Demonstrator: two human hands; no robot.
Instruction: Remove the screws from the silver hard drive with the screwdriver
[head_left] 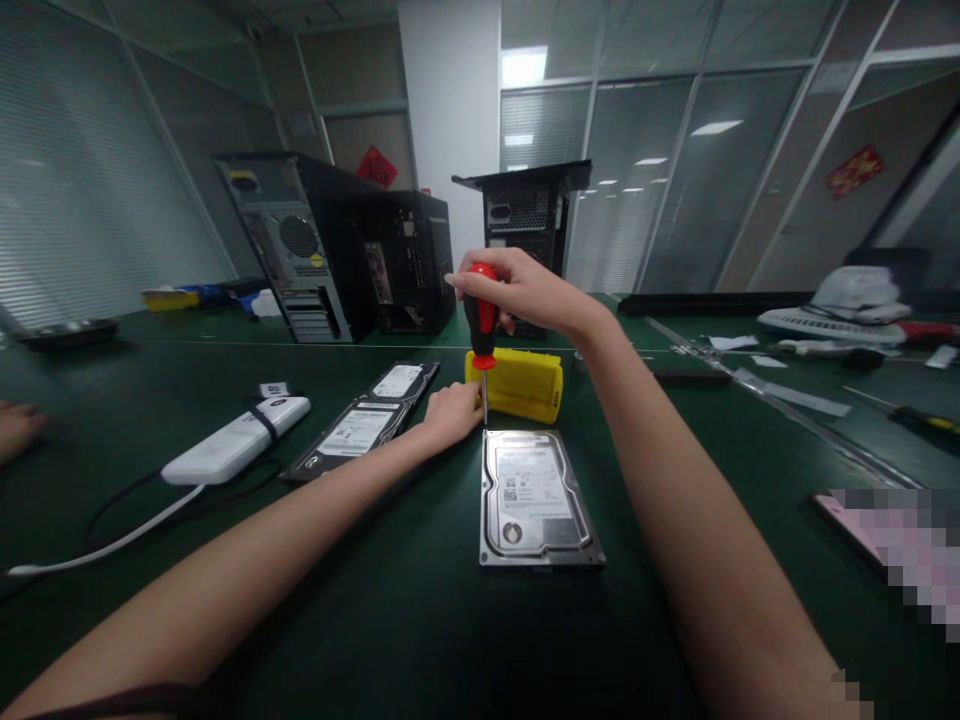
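Drives [356, 428] are laid left of the left hand [452, 412], whose grip cannot be told. A screwdriver [484, 338] is gripped near-upright by the right hand [516, 284], its tip at the far left corner of the silver drive [540, 495], set bodyward of both hands, long axis pointing away, the left hand nearer.

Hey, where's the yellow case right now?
In the head view, the yellow case sits just right of centre, beyond the nearest hard drive and beside the left hand.
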